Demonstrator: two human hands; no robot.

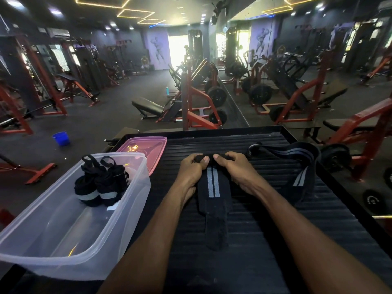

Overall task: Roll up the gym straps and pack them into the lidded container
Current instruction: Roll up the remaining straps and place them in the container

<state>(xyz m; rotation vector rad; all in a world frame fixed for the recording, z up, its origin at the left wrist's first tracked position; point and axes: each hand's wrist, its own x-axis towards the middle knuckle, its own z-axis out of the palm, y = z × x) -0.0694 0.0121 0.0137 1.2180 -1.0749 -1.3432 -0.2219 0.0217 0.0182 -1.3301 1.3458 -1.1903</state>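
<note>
A black gym strap (213, 200) with two grey stripes lies flat on the ribbed black platform (244, 240), running toward me. Its far end is curled into a small roll. My left hand (194, 166) and my right hand (234, 166) grip that roll side by side, thumbs on top. A second, unrolled black strap (297, 164) with grey stripes lies looped at the right. A clear plastic container (42, 247) stands at the left, holding two rolled straps (101, 183) at its far end. Its pink lid (148, 145) lies behind it.
The platform has a raised black rim (212, 131) at the far side. Red and black gym machines, benches and weight plates (216, 96) fill the floor beyond. A blue bucket (61, 138) stands on the floor at the left. A mirror wall runs along the right.
</note>
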